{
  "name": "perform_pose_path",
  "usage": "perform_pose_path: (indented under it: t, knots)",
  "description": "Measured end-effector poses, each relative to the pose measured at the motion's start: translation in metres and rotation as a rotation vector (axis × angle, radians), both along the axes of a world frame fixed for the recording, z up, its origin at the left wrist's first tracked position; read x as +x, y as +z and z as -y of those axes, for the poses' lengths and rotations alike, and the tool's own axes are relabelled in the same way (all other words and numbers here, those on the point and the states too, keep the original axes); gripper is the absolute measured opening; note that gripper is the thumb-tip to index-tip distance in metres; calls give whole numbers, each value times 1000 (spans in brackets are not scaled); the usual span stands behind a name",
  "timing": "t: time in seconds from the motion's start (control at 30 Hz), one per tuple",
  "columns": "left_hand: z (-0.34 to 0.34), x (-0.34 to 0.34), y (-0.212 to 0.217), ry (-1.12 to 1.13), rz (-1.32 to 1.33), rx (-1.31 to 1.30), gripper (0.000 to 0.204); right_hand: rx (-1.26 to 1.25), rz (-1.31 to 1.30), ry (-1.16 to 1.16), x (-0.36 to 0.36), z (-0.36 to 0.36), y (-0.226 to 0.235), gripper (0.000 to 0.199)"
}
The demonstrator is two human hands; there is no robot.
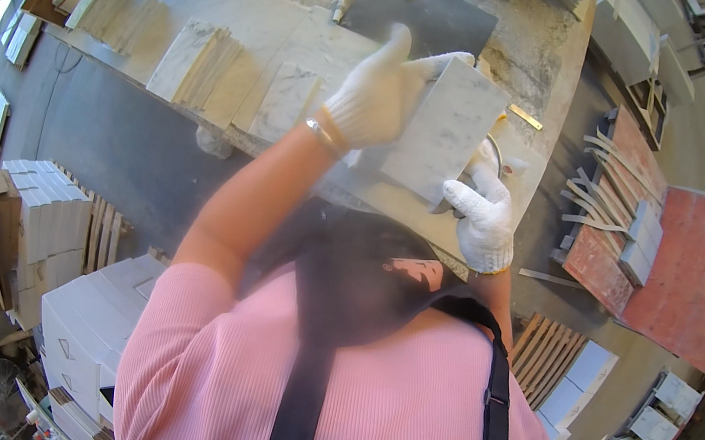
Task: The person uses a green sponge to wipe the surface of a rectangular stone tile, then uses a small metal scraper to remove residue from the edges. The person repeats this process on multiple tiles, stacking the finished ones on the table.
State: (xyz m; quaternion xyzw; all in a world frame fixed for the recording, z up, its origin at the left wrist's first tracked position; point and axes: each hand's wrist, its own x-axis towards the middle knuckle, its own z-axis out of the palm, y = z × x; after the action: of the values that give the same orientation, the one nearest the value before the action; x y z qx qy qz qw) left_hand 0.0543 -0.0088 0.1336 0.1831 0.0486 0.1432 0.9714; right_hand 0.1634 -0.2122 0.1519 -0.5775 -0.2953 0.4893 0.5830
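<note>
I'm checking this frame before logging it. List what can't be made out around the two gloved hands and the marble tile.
- Head view: the underside of the marble tile faces away from the camera.
- Head view: the left hand covers the tile's left edge; its fingertips are behind the tile.
- Head view: the right hand hides the tile's lower corner.
- Head view: the round object by the tile's right edge is mostly hidden behind it.
- Head view: the workbench bends near the rim, small items unclear.

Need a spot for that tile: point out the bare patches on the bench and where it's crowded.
Both gloved hands, left hand and right hand, grip the marble tile. Bare bench lies between the dark slab and the leaning tile stacks. It is crowded along the bench's near edge, where the stacks stand.
</note>
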Motion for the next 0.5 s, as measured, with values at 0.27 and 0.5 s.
perform_pose_path:
  t: [0.27, 0.5]
  knots:
    - [28, 2, -14, -113, 89, -94, 61, 26, -80, -21, 23, 25, -9, 64]
    - [75, -2, -9, -4, -96, 209, 55, -115, -66, 59, 48, 61, -15, 49]
